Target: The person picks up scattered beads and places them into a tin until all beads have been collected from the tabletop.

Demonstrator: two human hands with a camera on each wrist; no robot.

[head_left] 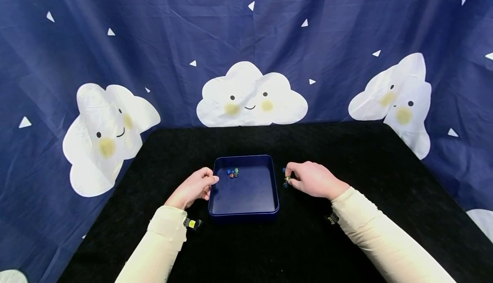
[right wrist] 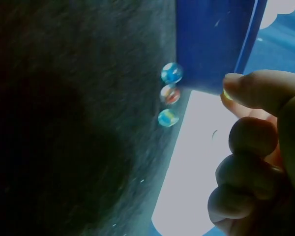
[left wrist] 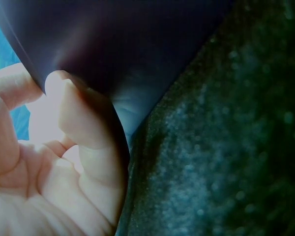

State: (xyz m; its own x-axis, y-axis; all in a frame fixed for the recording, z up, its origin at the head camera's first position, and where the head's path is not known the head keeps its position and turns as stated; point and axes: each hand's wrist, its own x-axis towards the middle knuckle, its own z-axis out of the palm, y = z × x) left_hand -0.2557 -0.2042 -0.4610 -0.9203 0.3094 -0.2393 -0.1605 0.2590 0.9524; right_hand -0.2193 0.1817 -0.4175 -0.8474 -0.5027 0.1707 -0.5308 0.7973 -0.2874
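A dark blue square tray (head_left: 246, 213) lies on the black cloth, with several glass marbles (head_left: 236, 170) gathered near its back left corner. My left hand (head_left: 194, 189) grips the tray's left wall, the thumb over the rim; the left wrist view shows this hand (left wrist: 73, 142) close up. To the right of the tray, my right hand (head_left: 313, 179) pinches a yellowish marble (right wrist: 227, 95) between thumb and index finger, the other fingers curled. Three more marbles lie on the cloth in the right wrist view: a blue one (right wrist: 171, 73), a reddish one (right wrist: 170, 94) and a blue-yellow one (right wrist: 168, 118).
Black cloth (head_left: 246, 248) covers the table. A blue curtain (head_left: 246, 26) with white clouds and small triangles hangs behind and at both sides. A small dark wrist camera (head_left: 192, 223) sits at the left cuff, and another (head_left: 333, 218) at the right.
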